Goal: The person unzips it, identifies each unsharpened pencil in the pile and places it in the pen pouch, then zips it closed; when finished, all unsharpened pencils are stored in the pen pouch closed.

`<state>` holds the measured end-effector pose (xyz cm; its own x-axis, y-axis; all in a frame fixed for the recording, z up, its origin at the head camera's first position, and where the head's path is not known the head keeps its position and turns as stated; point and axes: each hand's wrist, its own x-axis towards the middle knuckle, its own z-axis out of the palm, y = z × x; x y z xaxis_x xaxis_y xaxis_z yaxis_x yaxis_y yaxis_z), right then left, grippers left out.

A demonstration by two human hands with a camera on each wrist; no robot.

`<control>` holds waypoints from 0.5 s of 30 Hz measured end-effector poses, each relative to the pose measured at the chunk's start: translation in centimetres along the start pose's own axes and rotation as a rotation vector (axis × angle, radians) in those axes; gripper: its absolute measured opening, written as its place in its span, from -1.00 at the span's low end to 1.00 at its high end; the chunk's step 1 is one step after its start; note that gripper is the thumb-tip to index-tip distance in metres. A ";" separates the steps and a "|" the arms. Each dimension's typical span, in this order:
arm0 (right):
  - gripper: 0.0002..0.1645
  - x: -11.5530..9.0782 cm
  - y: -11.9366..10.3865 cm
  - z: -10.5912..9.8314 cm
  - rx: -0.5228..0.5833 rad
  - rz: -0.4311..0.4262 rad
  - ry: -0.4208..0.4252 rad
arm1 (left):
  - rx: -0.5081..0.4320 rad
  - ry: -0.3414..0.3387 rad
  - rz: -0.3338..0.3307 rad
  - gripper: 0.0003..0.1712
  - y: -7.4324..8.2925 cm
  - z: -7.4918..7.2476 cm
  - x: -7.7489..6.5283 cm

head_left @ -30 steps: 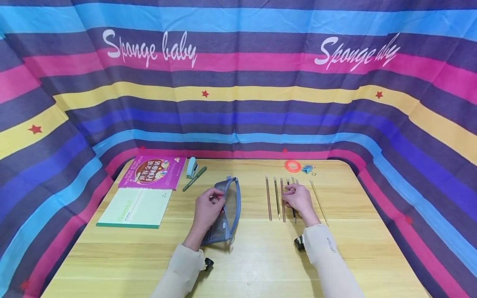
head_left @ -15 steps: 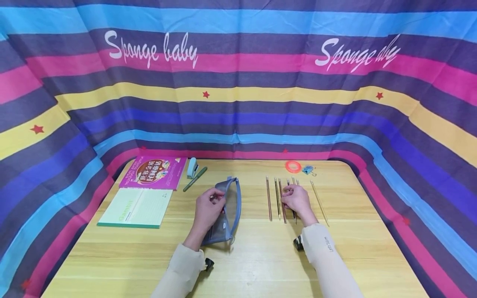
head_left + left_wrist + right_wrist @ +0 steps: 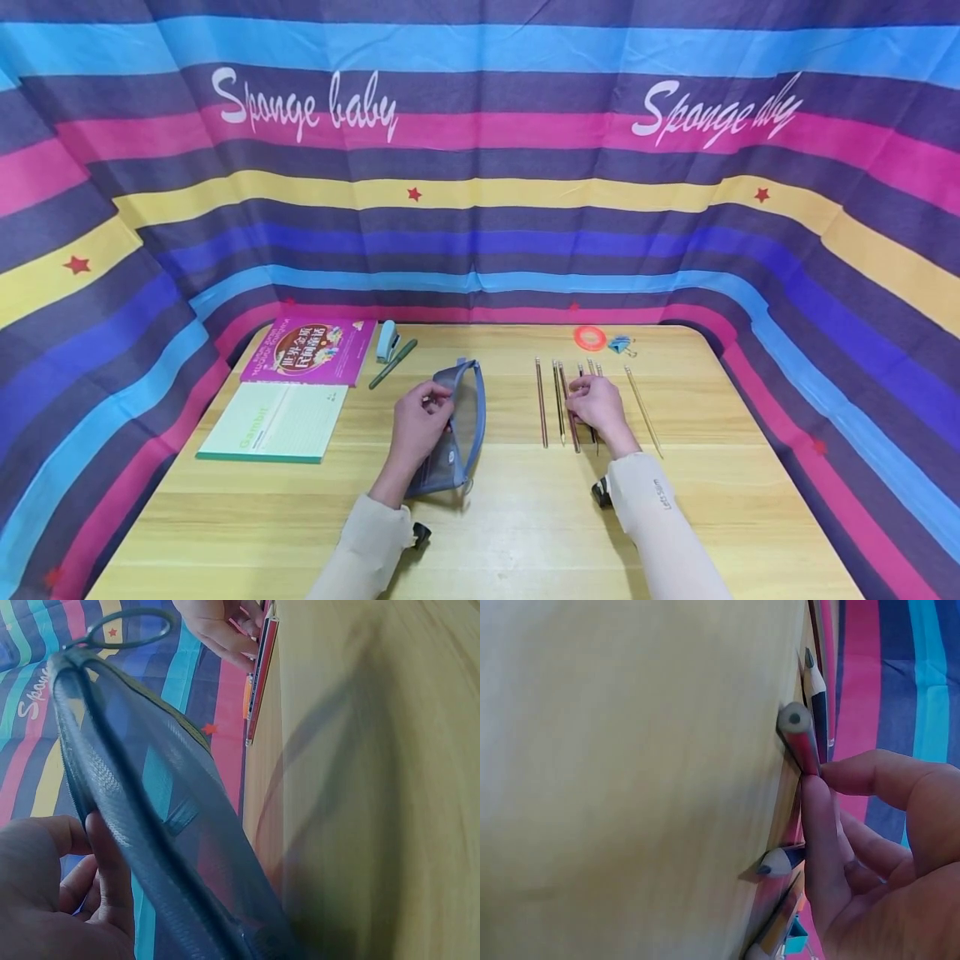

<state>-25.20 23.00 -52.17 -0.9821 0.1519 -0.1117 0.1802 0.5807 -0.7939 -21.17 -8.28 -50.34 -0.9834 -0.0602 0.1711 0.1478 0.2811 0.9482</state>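
My left hand (image 3: 423,417) pinches the zip edge of a grey-blue mesh pencil case (image 3: 467,450), which stands with its mouth gaping; in the left wrist view thumb and finger grip the rim of the case (image 3: 172,825). Between the thumb and finger of my right hand (image 3: 598,407) is a dark red pencil (image 3: 566,392). In the right wrist view this pencil (image 3: 802,742) shows a flat, unsharpened end, low over the table. A sharpened black pencil (image 3: 819,697) lies close beside it. My right hand partly hides several other pencils.
One dark red pencil (image 3: 541,408) lies left of the others, a natural-wood pencil (image 3: 643,408) to the right. Behind are an orange tape ring (image 3: 589,337) and blue binder clips (image 3: 619,343). A purple book (image 3: 315,350), notebook (image 3: 273,421), stapler (image 3: 387,342) and green pen (image 3: 393,364) lie left.
The dark red pencil in my right hand has shifted slightly left, its top now close to the black pencil. My left hand and the pencil case have stayed in place.
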 end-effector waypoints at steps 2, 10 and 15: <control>-0.51 0.0 0.0 0.0 -0.006 0.004 -0.001 | 0.001 0.001 -0.004 -0.83 0.0 0.0 0.1; -0.49 -0.1 -0.4 0.0 -0.133 -0.034 0.004 | 0.001 0.006 -0.010 -0.83 0.0 0.0 0.1; -0.53 -0.1 -0.4 0.0 -0.194 -0.042 0.001 | 0.005 0.006 0.002 -0.84 -0.1 0.0 0.1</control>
<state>-25.16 22.81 -51.86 -0.9889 0.1252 -0.0804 0.1467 0.7299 -0.6676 -21.27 -8.28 -50.45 -0.9825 -0.0657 0.1744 0.1490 0.2857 0.9467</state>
